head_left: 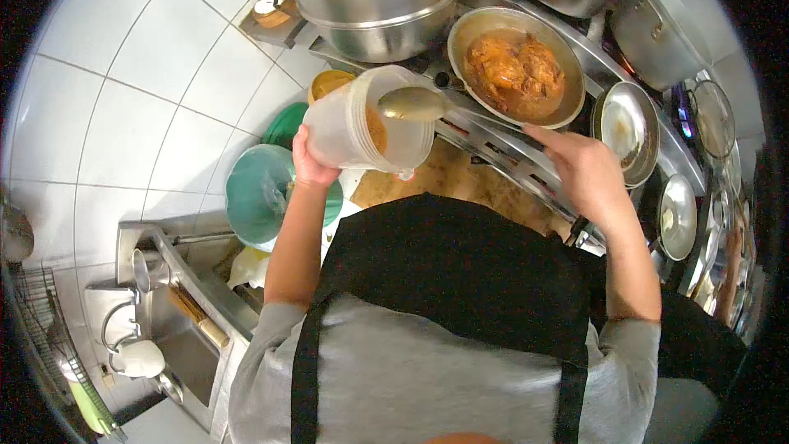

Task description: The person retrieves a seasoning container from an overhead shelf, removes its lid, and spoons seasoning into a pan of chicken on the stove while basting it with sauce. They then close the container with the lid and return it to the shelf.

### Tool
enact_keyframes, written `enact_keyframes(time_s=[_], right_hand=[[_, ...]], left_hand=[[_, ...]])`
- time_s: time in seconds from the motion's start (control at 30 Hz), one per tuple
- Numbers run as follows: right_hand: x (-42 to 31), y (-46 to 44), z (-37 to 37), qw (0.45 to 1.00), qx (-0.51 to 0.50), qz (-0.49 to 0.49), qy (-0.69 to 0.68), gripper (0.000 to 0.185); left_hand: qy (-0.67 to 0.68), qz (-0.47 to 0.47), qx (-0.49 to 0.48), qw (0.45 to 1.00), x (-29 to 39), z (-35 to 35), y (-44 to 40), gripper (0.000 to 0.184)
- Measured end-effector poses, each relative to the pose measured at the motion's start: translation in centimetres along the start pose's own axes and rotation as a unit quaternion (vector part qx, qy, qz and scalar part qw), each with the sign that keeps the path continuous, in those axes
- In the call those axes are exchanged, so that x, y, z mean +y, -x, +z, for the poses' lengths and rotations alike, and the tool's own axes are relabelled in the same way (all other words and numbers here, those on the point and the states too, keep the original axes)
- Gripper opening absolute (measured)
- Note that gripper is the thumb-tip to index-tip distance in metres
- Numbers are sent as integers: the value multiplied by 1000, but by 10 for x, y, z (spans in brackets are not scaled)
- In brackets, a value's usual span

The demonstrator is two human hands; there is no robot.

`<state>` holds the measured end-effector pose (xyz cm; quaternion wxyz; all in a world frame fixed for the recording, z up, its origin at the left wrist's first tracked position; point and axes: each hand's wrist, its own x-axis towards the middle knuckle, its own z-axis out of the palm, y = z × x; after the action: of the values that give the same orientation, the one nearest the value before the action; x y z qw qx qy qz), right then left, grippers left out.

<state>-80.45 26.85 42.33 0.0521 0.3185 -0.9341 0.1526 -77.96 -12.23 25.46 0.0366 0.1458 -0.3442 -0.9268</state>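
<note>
My left hand (311, 163) is wrapped round a translucent plastic tub (333, 127), which tilts with its mouth to the right. Some orange-brown contents show through its wall. In my right hand (582, 171) is the long handle of a metal spoon (415, 104), gripped with the index finger stretched along it. The spoon's bowl is at the tub's mouth; I cannot tell whether the two touch. Beyond the handle, a round pan (459, 62) on the stove holds browned meat (514, 68), which looks like chicken, in brown sauce.
A large steel steamer pot (374, 0) stands behind the tub. More pots (657, 29) and frying pans (629, 127) line the stove to the right. At left are a green bin (255, 193) and a sink (189, 345) with a brush (200, 318) on its edge.
</note>
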Motion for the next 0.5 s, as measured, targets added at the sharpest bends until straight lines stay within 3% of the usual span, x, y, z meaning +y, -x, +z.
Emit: enact_keyframes(time_s=[0.1,0.23,0.27,0.4,0.5], right_hand=[[-29,-24,-3,988,-49,-48,138,37],[-56,-41,-4,971,-78,-89,210,27],[-60,-42,-3,967,-120,-79,211,49],[-69,-40,-11,958,-218,-69,174,46],[-55,-40,-13,969,-218,-57,100,38]], left_hand=[[-20,-24,-4,1000,-2,2,-1,69],[-20,-44,-4,999,-10,0,-8,66],[-17,-52,-5,998,-12,-1,-8,64],[-7,-76,-24,997,-17,-1,-11,59],[4,-82,-30,996,-22,-1,-12,58]])
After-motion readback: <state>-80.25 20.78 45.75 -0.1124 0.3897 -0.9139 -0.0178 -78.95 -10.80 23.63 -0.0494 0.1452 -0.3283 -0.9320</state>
